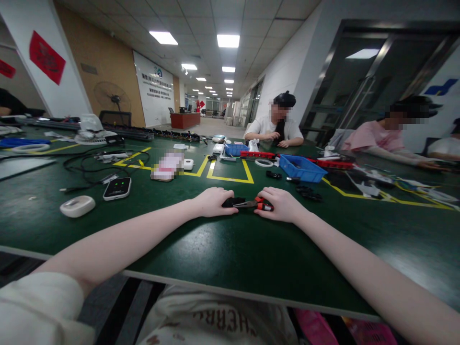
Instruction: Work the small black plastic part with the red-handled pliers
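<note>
My right hand (278, 203) is wrapped round the red-and-black handles of a pair of pliers (264, 206), whose metal jaws point left. Between the fingers and thumb of my left hand (214, 201) is a small black part (233, 201), too small to make out its kind. The plier tips meet or nearly meet this part, just above the green tabletop; whether they grip it I cannot tell. Further right, beyond my right hand, several black parts (308, 193) lie on the table near a blue bin (302, 167).
A white-edged black device (117, 188), a round white case (77, 206) and a phone (167, 166) lie on the green table (215, 258) at left, near black cables (82, 165). A smaller blue bin (235, 149) stands further back. Co-workers sit across and at right.
</note>
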Demonstrator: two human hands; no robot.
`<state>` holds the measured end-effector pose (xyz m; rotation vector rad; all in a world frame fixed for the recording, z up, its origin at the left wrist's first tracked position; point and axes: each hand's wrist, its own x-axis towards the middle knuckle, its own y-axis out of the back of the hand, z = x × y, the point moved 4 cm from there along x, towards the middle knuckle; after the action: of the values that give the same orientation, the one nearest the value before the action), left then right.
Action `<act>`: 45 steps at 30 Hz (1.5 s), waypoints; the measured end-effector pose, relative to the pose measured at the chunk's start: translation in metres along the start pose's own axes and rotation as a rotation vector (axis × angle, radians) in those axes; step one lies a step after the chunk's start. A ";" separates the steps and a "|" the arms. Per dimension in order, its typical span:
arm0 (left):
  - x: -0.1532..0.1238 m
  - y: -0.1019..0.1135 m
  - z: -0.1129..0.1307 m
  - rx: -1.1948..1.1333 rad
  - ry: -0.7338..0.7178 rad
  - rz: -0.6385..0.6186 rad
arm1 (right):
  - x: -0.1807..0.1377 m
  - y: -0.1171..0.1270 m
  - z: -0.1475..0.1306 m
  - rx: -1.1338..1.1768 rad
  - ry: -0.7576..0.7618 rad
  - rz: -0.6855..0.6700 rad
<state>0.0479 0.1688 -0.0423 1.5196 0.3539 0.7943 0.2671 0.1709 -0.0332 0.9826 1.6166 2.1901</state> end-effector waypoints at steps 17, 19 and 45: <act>0.002 -0.002 -0.003 -0.056 0.024 -0.013 | 0.000 -0.001 0.001 0.022 -0.032 -0.067; 0.002 -0.002 -0.002 -0.052 0.016 -0.015 | 0.001 -0.001 0.001 0.017 -0.029 -0.066; 0.001 0.001 0.000 -0.036 0.009 -0.027 | -0.003 -0.001 0.000 -0.125 0.050 0.122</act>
<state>0.0482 0.1696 -0.0414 1.4755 0.3646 0.7830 0.2688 0.1695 -0.0347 1.0218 1.4547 2.3822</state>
